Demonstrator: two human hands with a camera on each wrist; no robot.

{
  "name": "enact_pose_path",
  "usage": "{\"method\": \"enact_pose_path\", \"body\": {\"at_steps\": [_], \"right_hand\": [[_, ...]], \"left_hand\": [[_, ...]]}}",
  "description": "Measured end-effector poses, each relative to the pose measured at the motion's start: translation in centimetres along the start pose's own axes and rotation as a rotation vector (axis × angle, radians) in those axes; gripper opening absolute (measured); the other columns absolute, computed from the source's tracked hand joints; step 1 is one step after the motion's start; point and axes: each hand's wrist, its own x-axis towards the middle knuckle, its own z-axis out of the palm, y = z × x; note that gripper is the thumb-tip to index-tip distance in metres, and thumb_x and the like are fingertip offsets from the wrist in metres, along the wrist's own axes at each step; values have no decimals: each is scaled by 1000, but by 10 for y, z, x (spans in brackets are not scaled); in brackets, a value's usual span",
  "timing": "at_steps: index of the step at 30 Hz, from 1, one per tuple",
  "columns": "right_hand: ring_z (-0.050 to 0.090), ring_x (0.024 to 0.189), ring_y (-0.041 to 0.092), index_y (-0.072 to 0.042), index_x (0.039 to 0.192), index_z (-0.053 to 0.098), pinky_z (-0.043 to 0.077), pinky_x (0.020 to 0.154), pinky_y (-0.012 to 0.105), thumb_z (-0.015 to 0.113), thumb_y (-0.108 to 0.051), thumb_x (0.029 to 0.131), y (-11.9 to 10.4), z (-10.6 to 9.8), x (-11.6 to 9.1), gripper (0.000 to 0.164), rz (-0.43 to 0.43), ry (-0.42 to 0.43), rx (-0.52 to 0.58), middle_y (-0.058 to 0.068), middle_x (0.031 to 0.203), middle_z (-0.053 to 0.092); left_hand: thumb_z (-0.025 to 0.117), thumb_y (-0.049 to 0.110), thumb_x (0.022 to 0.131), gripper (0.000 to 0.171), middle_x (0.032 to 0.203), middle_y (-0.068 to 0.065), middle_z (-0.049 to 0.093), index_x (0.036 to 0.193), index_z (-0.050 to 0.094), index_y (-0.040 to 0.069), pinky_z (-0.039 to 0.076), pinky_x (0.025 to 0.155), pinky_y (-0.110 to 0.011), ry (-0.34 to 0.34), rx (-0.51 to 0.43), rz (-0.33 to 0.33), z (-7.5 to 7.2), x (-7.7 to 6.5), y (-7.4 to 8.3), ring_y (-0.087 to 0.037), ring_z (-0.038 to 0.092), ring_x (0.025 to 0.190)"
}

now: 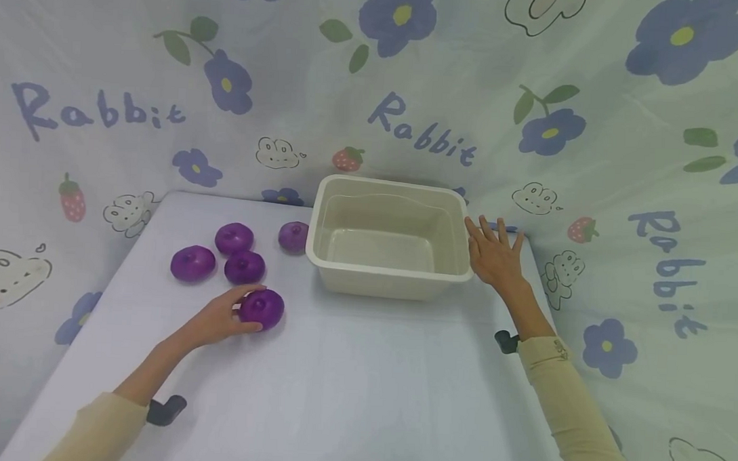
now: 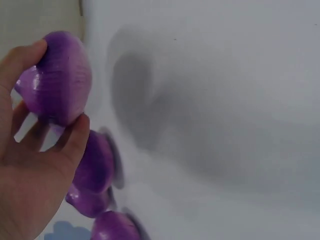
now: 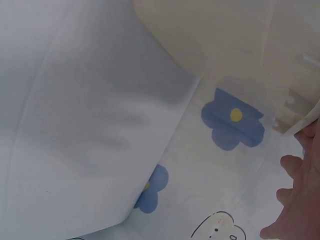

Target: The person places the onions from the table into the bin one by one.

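My left hand (image 1: 222, 317) grips a purple onion (image 1: 268, 310) between thumb and fingers. In the left wrist view this onion (image 2: 67, 80) is held just off the white surface, its shadow lying apart from it. Behind that hand sit a dark onion (image 1: 244, 267), another onion (image 1: 234, 239) and a third onion (image 1: 193, 263). One more onion (image 1: 293, 237) lies beside the left wall of a cream plastic bin (image 1: 379, 283). My right hand (image 1: 496, 255) has its fingers spread, with fingertips at the bin's right rim. The right wrist view shows only part of this hand (image 3: 300, 195).
A white-covered table (image 1: 364, 379) carries everything. Its back edge meets a printed curtain (image 1: 277, 71) with flowers and rabbits, which hangs at the back and both sides. The bin stands near the back edge, and no contents show inside it.
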Motion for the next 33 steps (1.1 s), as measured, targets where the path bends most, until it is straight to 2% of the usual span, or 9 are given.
{"method": "enact_pose_path", "body": {"at_steps": [6, 10, 13, 17, 21, 28, 33], "right_hand": [[-7, 149, 42, -19, 161, 18, -17, 107, 70, 17, -37, 109, 0, 0, 0, 55, -2, 3, -5, 15, 164, 13], [-7, 149, 42, -20, 161, 17, -17, 107, 70, 16, -37, 109, 1, 1, 1, 55, -4, 3, -7, 14, 164, 13], [-7, 149, 42, -20, 161, 17, -18, 107, 70, 16, -37, 109, 1, 1, 1, 55, -4, 7, -2, 14, 164, 13], [-8, 149, 42, -20, 161, 17, -18, 107, 70, 17, -37, 109, 1, 1, 1, 55, -5, 10, 1, 14, 164, 13], [-8, 149, 42, -20, 161, 17, -19, 107, 69, 17, -38, 109, 2, 2, 1, 55, -2, 10, -2, 15, 164, 14], [-8, 149, 41, -20, 161, 16, -19, 107, 69, 18, -37, 109, 0, 0, 0, 55, 11, 4, -4, 15, 164, 13], [-8, 149, 41, -20, 161, 17, -19, 107, 68, 18, -37, 109, -1, 0, 0, 55, 5, 9, -9, 14, 164, 13]], "left_hand": [[81, 19, 86, 73, 147, -27, 39, 146, 44, 3, 43, 101, -61, -14, -5, 44, -22, 12, 25, -52, 40, 132], [82, 21, 85, 76, 148, -27, 40, 148, 43, 4, 40, 102, -64, 2, 73, 46, -42, 22, 45, -53, 39, 133], [82, 21, 84, 78, 146, -30, 42, 148, 42, 3, 41, 100, -66, 17, 128, 43, -60, 33, 60, -55, 42, 129], [83, 21, 84, 80, 143, -30, 45, 149, 41, 2, 42, 99, -66, 20, 148, 43, -81, 47, 81, -53, 48, 125], [84, 21, 82, 82, 146, -27, 44, 149, 41, 2, 43, 101, -62, 23, 167, 76, -96, 65, 101, -49, 49, 126], [84, 11, 82, 79, 151, -19, 40, 148, 43, 2, 42, 106, -53, 5, 104, 144, -107, 103, 123, -40, 42, 134], [83, 10, 82, 79, 152, -19, 39, 150, 42, 3, 43, 106, -51, -44, 106, 166, -108, 129, 136, -41, 42, 135]]}}
